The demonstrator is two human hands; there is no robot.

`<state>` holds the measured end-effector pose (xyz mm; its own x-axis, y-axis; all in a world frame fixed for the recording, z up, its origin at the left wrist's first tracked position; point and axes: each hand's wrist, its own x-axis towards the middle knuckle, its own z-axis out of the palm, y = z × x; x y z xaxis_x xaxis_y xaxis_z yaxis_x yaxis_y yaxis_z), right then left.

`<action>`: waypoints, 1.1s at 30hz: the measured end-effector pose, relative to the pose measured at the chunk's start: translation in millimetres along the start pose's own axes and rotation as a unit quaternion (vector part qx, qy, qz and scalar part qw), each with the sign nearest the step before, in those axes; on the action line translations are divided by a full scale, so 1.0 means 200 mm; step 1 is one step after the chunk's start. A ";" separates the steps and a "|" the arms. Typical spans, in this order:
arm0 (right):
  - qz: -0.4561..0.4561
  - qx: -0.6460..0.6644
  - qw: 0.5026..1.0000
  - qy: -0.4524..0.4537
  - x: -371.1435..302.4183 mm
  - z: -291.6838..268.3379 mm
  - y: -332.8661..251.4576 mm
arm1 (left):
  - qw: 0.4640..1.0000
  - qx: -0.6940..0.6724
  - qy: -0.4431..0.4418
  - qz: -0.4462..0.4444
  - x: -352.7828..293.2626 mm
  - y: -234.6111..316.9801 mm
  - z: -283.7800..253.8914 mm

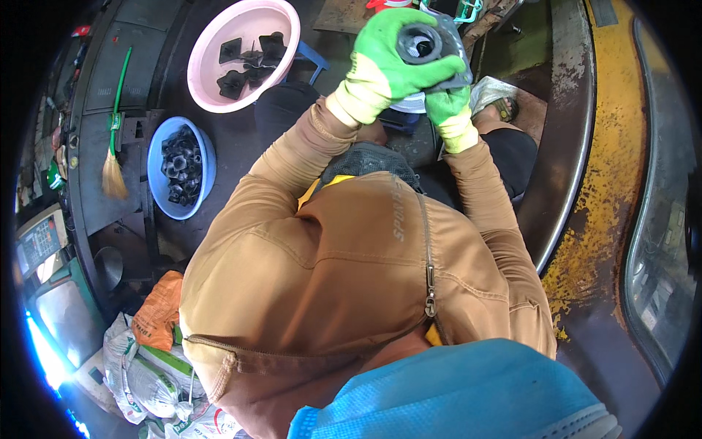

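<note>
Both my hands wear green gloves with pale yellow cuffs, raised together at the top of the view. A black moulded part [455, 45] with a square flange and a round, collared opening is between them. My left hand [386, 62] wraps round its near side, with fingers and thumb about the collar. From below, my right hand [449, 110] grips the lower edge of the flange; most of its fingers are hidden behind the part. Similar black pieces [272, 50] lie spread in a pink basin [203, 79] to the left.
A blue basin [155, 184] heaped with black pieces stands nearer on the left. Beyond it hang a broom [115, 172] and grey cabinets. An orange sack [159, 313] and white sacks [153, 388] lie at lower left. A rusty yellow machine frame [607, 168] runs along my right.
</note>
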<state>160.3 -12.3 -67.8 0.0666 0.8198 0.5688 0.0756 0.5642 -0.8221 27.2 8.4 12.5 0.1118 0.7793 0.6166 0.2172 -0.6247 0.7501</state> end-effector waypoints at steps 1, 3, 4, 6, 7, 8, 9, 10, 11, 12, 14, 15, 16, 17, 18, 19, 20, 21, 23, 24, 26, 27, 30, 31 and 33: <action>-0.020 -0.055 0.998 0.012 0.00 0.00 0.00 | 1.000 0.010 -0.005 -0.015 0.00 0.01 0.03; -0.004 0.009 1.000 0.029 0.01 0.01 0.00 | 1.000 -0.025 0.013 -0.011 -0.02 0.04 0.07; 0.036 0.052 0.997 0.046 0.01 0.01 -0.01 | 0.999 -0.033 0.011 -0.012 -0.03 0.05 0.08; 0.069 0.124 0.987 0.077 0.03 0.04 -0.02 | 0.998 -0.055 0.015 -0.027 -0.04 0.08 0.11; 0.082 0.150 0.981 0.093 0.04 0.05 -0.03 | 0.998 -0.055 0.008 -0.033 -0.04 0.09 0.12; 0.088 0.160 0.979 0.090 0.05 0.05 -0.05 | 0.998 -0.056 0.003 -0.040 -0.03 0.10 0.12; 0.094 0.170 0.977 0.088 0.06 0.04 -0.06 | 0.997 -0.060 -0.004 -0.046 -0.03 0.10 0.12; 0.093 0.164 0.980 0.066 0.07 0.01 -0.09 | 0.998 -0.052 -0.004 -0.029 -0.02 0.10 0.12; 0.063 0.144 0.987 0.042 0.08 -0.02 -0.11 | 0.999 -0.046 -0.006 -0.008 -0.01 0.10 0.11; 0.051 0.044 0.998 -0.004 0.09 -0.05 -0.13 | 0.999 -0.043 -0.005 0.013 0.00 0.09 0.10; 0.024 -0.027 0.997 -0.067 0.11 -0.10 -0.16 | 0.997 -0.064 -0.049 -0.010 0.01 0.09 0.08; 0.024 -0.040 0.994 -0.098 0.11 -0.12 -0.17 | 0.994 -0.078 -0.073 -0.025 0.02 0.09 0.06; 0.038 -0.044 0.992 -0.110 0.10 -0.13 -0.17 | 0.991 -0.089 -0.095 -0.031 0.02 0.09 0.05; 0.067 -0.004 0.990 -0.122 0.10 -0.14 -0.17 | 0.987 -0.102 -0.120 -0.042 0.02 0.09 0.03; 0.107 0.020 0.984 -0.138 0.09 -0.15 -0.17 | 0.981 -0.110 -0.149 -0.065 0.03 0.09 0.02; 0.148 0.044 0.976 -0.154 0.07 -0.17 -0.17 | 0.978 -0.111 -0.167 -0.050 0.03 0.09 0.00; 0.193 0.171 0.953 -0.160 0.07 -0.18 -0.16 | 0.975 -0.109 -0.189 -0.051 0.03 0.09 -0.02; 0.241 0.291 0.913 -0.157 0.06 -0.20 -0.15 | 0.970 -0.108 -0.210 -0.048 0.03 0.09 -0.03; 0.322 0.326 0.872 -0.174 0.05 -0.25 -0.14 | 0.945 -0.145 -0.282 -0.075 0.05 0.08 -0.06; 0.303 0.303 0.883 -0.192 0.04 -0.25 -0.13 | 0.933 -0.167 -0.309 -0.078 0.06 0.07 -0.08; 0.252 0.243 0.914 -0.206 0.04 -0.24 -0.11 | 0.919 -0.182 -0.337 -0.091 0.08 0.06 -0.08; 0.217 0.191 0.936 -0.203 0.05 -0.22 -0.10 | 0.937 -0.159 -0.302 -0.081 0.09 0.06 -0.08; 0.088 0.006 0.991 -0.098 0.05 -0.13 -0.08 | 0.977 -0.107 -0.172 -0.066 0.07 0.07 -0.03; 0.017 -0.065 0.997 -0.045 0.05 -0.08 -0.08 | 0.983 -0.103 -0.146 -0.045 0.06 0.08 -0.01; 0.036 -0.073 0.996 0.023 0.04 -0.05 -0.11 | 0.989 -0.085 -0.108 -0.054 0.04 0.10 0.03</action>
<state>170.0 -19.2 -43.9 0.1215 0.8510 0.5110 0.2120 0.4807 -0.8509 38.1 1.9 30.7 0.3058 0.8227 0.4792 0.0756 -0.5227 0.8492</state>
